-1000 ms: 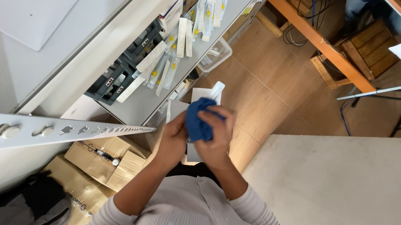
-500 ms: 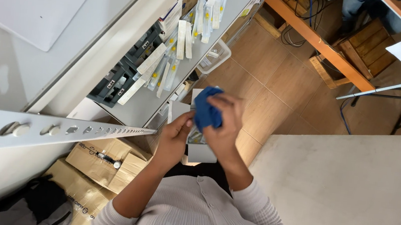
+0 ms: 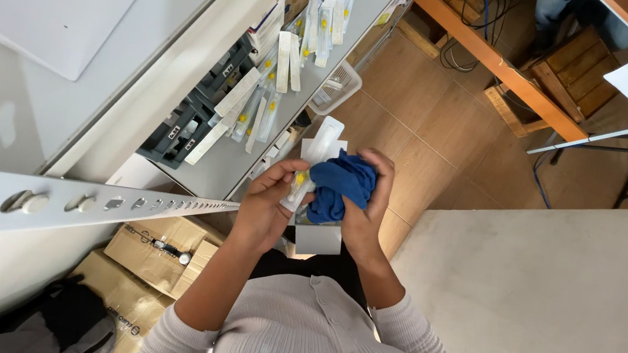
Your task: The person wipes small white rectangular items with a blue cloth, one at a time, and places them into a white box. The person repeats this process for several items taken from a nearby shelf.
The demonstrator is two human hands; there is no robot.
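Note:
My left hand point(image 3: 267, 209) holds a long white packaged item point(image 3: 315, 157) with a yellow mark, gripping it near its lower end. My right hand point(image 3: 368, 206) is closed on a blue cloth point(image 3: 339, 183) that is pressed against the white item. Both hands are held in front of my chest, above the wooden floor, just right of a grey shelf. A pale flat piece point(image 3: 318, 239) shows below my hands, partly hidden by them.
The grey shelf point(image 3: 208, 168) holds several similar white packages point(image 3: 287, 63) and black boxes point(image 3: 186, 126). Cardboard boxes point(image 3: 157, 241) and a dark bag point(image 3: 69, 322) lie lower left. A pale table surface point(image 3: 551, 306) is right. An orange wooden beam point(image 3: 500, 64) and cables lie farther off.
The blue cloth has slid down along the white package, so more of the package's upper end now shows. My hands stay together in front of my chest.

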